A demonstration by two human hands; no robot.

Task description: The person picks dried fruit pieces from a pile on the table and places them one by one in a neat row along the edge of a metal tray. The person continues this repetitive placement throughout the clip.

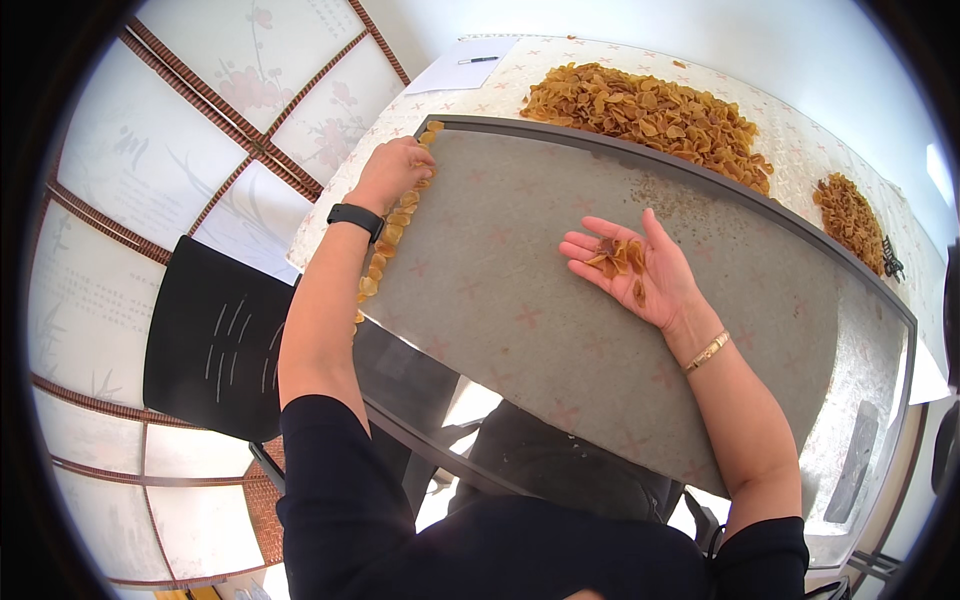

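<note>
My left hand point(396, 171) is at the far left corner of a grey-framed see-through panel point(510, 300). Its bent fingertips touch a row of thin amber dried slices point(387, 249) that runs along the panel's left edge. Whether a slice is pinched there is hidden by the fingers. Over the middle of the panel, my right hand point(651, 276) is turned palm up. A small heap of curled amber slices point(619, 257) rests on its palm and fingers.
Beyond the panel, a large pile of amber slices point(645, 112) lies on a patterned tablecloth point(795, 161). Farther right are a smaller pile point(849, 221) and a black hair claw clip point(892, 260). Paper point(450, 75) with a pen point(478, 60) lies far left. A black chair point(217, 337) stands left.
</note>
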